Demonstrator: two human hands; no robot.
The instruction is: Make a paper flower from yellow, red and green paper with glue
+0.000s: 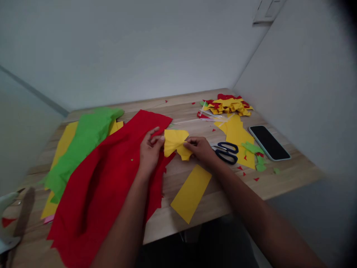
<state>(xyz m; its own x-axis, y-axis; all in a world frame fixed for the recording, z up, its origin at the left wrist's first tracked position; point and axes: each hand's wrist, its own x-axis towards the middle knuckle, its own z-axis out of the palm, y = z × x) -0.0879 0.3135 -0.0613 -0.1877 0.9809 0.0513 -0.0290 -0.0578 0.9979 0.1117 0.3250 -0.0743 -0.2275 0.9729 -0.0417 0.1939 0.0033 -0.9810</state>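
Note:
A small folded piece of yellow paper (174, 142) is held between both my hands above the wooden table (290, 175). My left hand (150, 150) pinches its left edge, over a large red felt sheet (111, 175). My right hand (201, 149) pinches its lower right corner. A yellow rectangular strip (191, 192) lies on the table just below my hands. Black-handled scissors (227, 152) lie right beside my right hand.
A green sheet (83, 141) over yellow sheets (64, 143) lies at the left. A pile of yellow and red cut pieces (228, 105) sits at the back right. A yellow sheet with green scraps (240, 137) and a black phone (268, 142) lie at the right.

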